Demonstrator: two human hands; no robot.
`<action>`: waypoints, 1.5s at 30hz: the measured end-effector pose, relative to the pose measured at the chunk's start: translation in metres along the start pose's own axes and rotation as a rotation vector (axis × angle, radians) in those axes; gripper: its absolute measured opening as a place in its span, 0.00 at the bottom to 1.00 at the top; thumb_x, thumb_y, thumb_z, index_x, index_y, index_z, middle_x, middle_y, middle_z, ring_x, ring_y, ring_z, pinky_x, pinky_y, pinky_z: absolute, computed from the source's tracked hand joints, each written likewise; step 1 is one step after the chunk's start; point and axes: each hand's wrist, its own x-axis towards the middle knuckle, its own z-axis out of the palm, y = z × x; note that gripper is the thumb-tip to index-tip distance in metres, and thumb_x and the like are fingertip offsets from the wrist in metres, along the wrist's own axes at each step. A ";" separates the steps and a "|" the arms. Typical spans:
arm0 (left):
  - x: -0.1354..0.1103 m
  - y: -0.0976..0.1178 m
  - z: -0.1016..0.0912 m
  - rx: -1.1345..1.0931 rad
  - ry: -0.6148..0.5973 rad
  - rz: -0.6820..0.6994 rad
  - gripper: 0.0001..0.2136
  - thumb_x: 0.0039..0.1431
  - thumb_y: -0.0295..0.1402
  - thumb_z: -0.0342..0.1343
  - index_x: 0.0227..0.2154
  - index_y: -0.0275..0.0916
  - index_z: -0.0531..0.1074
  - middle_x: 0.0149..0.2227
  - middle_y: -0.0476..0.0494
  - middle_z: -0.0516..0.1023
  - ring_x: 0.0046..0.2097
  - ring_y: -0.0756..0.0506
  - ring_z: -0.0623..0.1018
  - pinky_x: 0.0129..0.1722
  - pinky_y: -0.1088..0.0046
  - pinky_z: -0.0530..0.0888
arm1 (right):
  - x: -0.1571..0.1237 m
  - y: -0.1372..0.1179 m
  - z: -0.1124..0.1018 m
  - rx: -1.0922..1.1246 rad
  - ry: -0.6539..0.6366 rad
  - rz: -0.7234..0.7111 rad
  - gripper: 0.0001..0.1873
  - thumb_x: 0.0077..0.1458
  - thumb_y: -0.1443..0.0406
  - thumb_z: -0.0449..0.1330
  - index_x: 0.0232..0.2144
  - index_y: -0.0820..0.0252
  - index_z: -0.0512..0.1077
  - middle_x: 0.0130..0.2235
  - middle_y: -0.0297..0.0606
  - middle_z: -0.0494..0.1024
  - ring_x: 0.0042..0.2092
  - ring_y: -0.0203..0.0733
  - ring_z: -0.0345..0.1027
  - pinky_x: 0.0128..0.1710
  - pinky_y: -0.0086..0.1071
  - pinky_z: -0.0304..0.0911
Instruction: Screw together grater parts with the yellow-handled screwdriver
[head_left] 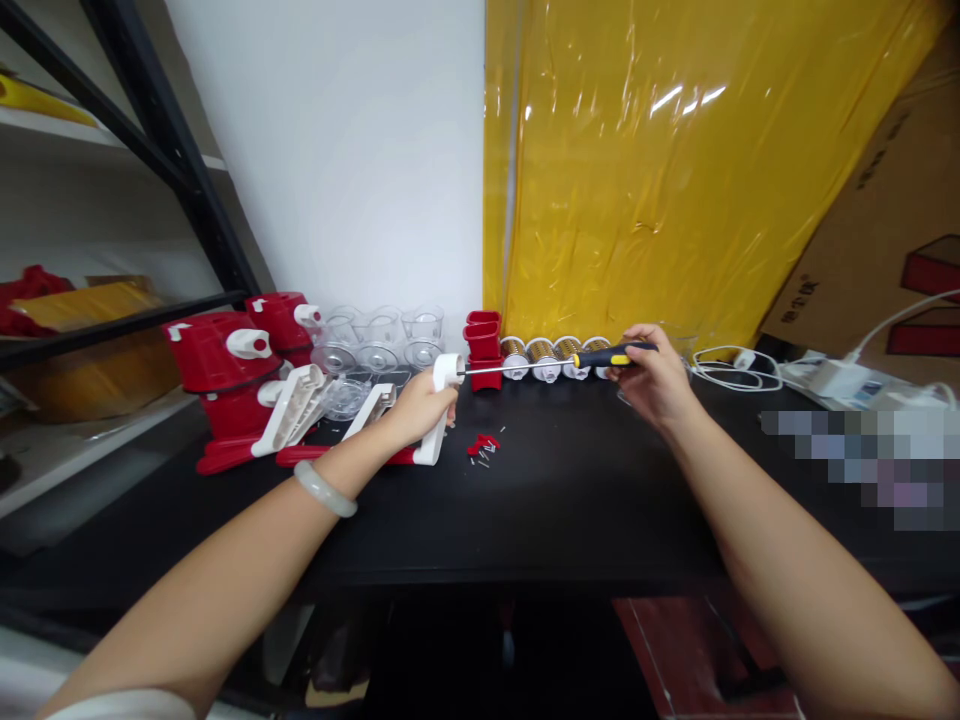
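Above the black tabletop (pixel 570 520), the left fingers (pixel 433 404) clasp a white crank arm (pixel 448 368), presumably bracing it against the screwdriver (pixel 600 357) gripped in the right fingers (pixel 642 333).

On the table (pixel 570 510) before me, screws (pixel 484 463) lie right of my left hand (pixel 417 406). Housings (pixel 217 352) stand at the left, cups (pixel 381 325) right of them, then containers (pixel 484 347), then drums (pixel 546 360) before the sheeting (pixel 637 190). An adapter (pixel 835 379) lies right, before a carton (pixel 862 230).
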 end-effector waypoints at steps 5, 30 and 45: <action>0.002 -0.003 0.000 -0.044 -0.006 -0.010 0.03 0.42 0.31 0.47 0.24 0.42 0.63 0.18 0.51 0.71 0.22 0.45 0.74 0.26 0.69 0.71 | -0.003 -0.007 0.000 0.050 -0.068 -0.012 0.16 0.42 0.56 0.65 0.33 0.49 0.66 0.32 0.31 0.67 0.32 0.37 0.65 0.28 0.31 0.67; 0.010 -0.016 -0.006 -0.088 0.032 -0.002 0.02 0.43 0.31 0.49 0.21 0.40 0.65 0.18 0.49 0.72 0.23 0.45 0.75 0.26 0.69 0.72 | 0.002 0.005 -0.001 -0.152 -0.017 0.075 0.17 0.47 0.50 0.66 0.29 0.53 0.68 0.23 0.28 0.66 0.19 0.32 0.57 0.18 0.29 0.54; 0.013 -0.020 -0.006 -0.111 0.031 0.010 0.03 0.43 0.32 0.49 0.22 0.40 0.66 0.18 0.50 0.72 0.22 0.45 0.75 0.25 0.70 0.72 | 0.001 0.003 -0.003 -0.081 -0.069 0.108 0.26 0.53 0.40 0.56 0.26 0.56 0.71 0.17 0.28 0.60 0.16 0.30 0.52 0.18 0.30 0.61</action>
